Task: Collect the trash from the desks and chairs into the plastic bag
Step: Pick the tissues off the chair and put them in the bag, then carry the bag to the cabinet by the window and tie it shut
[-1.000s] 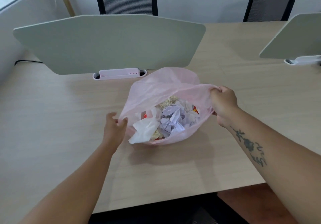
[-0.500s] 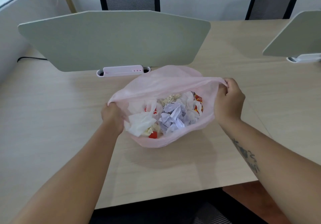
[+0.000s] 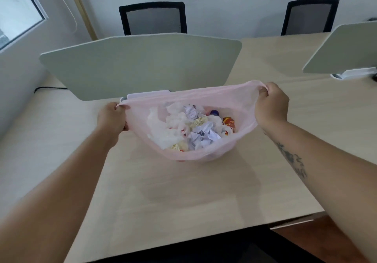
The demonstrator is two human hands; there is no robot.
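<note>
Pale wood-grain tabletop (image 3: 183, 201) carries the work. A grey-green divider panel (image 3: 142, 64) stands upright across its far side, with two black mesh chairs (image 3: 153, 18) beyond it.

The pink plastic bag (image 3: 204, 154) is at the centre of the tabletop, just near of the panel, with its mouth stretched wide from left to right. Whether its base rests on the surface or hangs just above cannot be told.

The left hand (image 3: 111, 117) grips the left end of the rim and the right hand (image 3: 272, 105) grips the right end. On both, the fingers (image 3: 263, 92) are curled tight round bunched film and hold nothing else.

The trash (image 3: 201, 136) lies inside: crumpled white paper, tissue and a red-and-yellow wrapper (image 3: 228, 121) at the right.

Step in hand, as judged: spreading the rim to settle or check the load.
- Hold both ends level so that the contents sit low.
- Do not pull outward harder, as film this thin is likely to tear at the grips.
- To close, bring the ends together evenly.

Writing: one crumpled sheet bears faint print, too small to read. No brand is legible.
</note>
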